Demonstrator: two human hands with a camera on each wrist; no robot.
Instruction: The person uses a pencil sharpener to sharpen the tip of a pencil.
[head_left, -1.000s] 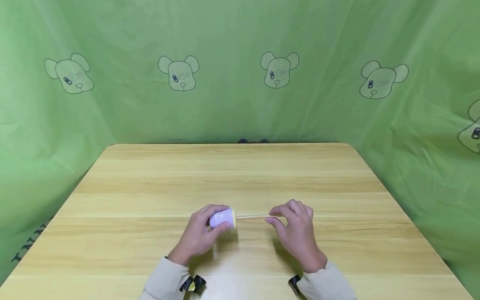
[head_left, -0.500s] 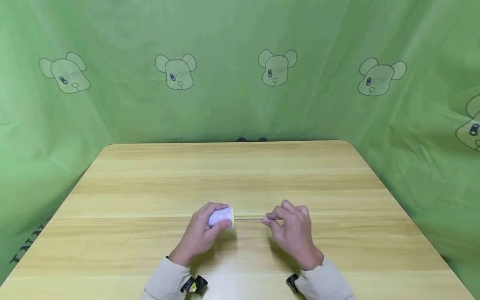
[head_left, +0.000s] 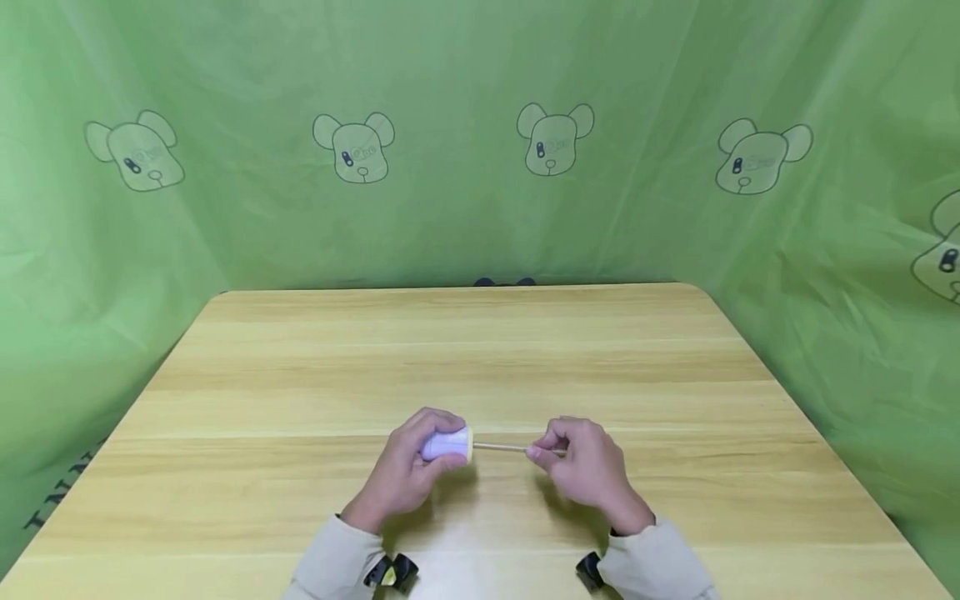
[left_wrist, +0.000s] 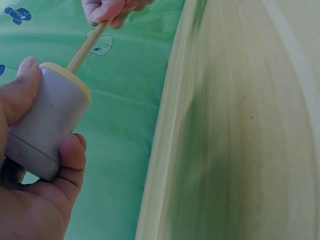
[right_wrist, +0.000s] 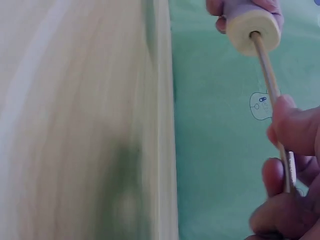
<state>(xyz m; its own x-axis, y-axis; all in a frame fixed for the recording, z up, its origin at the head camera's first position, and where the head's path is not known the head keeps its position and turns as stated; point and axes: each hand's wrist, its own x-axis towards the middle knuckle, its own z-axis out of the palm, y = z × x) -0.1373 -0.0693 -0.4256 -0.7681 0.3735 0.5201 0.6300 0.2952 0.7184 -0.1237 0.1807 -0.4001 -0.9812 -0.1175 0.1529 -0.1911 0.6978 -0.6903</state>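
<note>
My left hand (head_left: 401, 471) grips a lavender pencil sharpener (head_left: 445, 445) with a pale yellow end, lying on its side with that end facing right. In the right wrist view, a round hole shows in the yellow end (right_wrist: 247, 37), and a slim wood-coloured pencil (right_wrist: 265, 62) runs into it. The pencil's inner tip is hidden inside. Thumb and curled fingers of my right hand (head_left: 592, 467) pinch the pencil a short way out from the hole. A seam crosses the sharpener body (left_wrist: 52, 107) near its far end in the left wrist view. Both hands are over the near middle of the table.
The wood-grain table (head_left: 480, 358) spreads out beneath the hands. Green cloth (head_left: 457, 225) with printed bear heads hangs behind and at both sides. Black wrist bands (head_left: 393, 572) show at the cuffs of the light sleeves.
My right hand has come slightly nearer the sharpener, and its fingers have curled further about the pencil. The left hand keeps its hold. Both hands sit a little lower in view.
</note>
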